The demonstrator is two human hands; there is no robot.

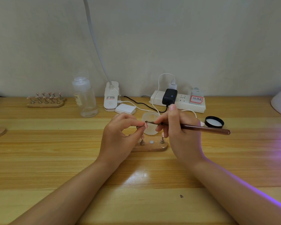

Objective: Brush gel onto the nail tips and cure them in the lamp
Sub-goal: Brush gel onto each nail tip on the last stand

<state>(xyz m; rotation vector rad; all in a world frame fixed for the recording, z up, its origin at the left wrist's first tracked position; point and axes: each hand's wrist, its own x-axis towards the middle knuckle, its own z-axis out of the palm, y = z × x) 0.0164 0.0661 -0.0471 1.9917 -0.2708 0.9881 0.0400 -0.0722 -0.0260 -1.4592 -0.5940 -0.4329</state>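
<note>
Left hand: fingers pinching a tip on its stand
Right hand: fingers pinching brush; bristles at tip
Advice: brace both hands on counter; stroke thinly, evenly

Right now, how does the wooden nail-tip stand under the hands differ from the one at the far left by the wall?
The near stand shows two holders and one bare round spot; the far stand is crowded with holders. The near stand lies partly hidden behind the left hand and right hand; the far stand is untouched. Both are flat wooden bases on the table.
</note>
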